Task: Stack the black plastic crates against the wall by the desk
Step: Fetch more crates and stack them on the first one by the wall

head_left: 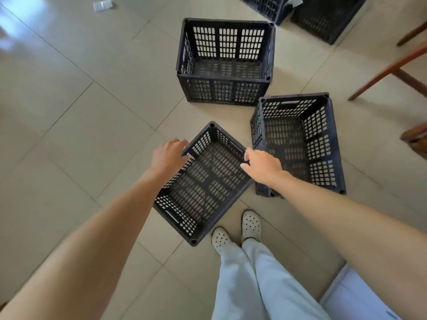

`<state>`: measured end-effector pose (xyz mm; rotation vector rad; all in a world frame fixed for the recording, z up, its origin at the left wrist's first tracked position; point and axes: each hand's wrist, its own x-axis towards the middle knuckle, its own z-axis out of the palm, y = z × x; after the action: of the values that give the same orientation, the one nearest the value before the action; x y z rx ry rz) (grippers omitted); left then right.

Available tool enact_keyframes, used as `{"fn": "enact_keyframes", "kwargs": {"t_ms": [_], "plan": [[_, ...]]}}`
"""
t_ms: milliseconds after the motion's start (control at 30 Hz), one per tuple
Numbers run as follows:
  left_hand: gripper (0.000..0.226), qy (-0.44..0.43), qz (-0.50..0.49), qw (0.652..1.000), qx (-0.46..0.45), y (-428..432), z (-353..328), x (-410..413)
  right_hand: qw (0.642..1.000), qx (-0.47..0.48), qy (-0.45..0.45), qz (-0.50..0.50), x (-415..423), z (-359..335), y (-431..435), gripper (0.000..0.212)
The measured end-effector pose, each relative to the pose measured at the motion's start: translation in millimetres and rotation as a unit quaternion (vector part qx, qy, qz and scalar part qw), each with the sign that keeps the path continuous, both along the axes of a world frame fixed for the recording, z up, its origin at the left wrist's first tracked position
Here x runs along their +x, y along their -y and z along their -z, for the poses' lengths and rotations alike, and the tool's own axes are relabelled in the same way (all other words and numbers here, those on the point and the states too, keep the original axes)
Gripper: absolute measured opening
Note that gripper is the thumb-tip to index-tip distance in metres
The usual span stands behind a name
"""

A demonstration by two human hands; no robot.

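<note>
The nearest black crate (pixel 203 185) sits empty and turned at an angle on the tiled floor, just ahead of my feet. My left hand (pixel 169 155) curls its fingers over the crate's left long rim. My right hand (pixel 261 166) grips the opposite rim near the far corner. A second black crate (pixel 323 144) stands right beside it, touching or nearly touching. A third black crate (pixel 225 88) stands farther ahead. Two more black crates (pixel 323 17) sit at the top right, partly cut off by the frame's edge.
Brown wooden furniture legs (pixel 390 70) cross the right side past the second crate. My white clogs (pixel 238 232) stand just behind the near crate. A small white scrap (pixel 102 5) lies on the floor at the far left. A pale object (pixel 360 294) shows at the bottom right.
</note>
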<state>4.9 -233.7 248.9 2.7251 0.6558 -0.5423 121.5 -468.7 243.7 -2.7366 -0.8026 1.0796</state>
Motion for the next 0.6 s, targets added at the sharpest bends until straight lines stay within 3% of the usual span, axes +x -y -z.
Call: {"fn": "enact_keyframes", "kwargs": {"t_ms": [367, 600], "plan": [[0.045, -0.005, -0.034, 0.999, -0.024, -16, 165, -9, 0.969, -0.087, -0.155, 0.169, -81, 186, 17, 0.035], [0.083, -0.109, -0.035, 0.993, -0.023, -31, 261, -24, 0.912, -0.153, -0.225, 0.306, -118, 279, 26, 0.07]]}}
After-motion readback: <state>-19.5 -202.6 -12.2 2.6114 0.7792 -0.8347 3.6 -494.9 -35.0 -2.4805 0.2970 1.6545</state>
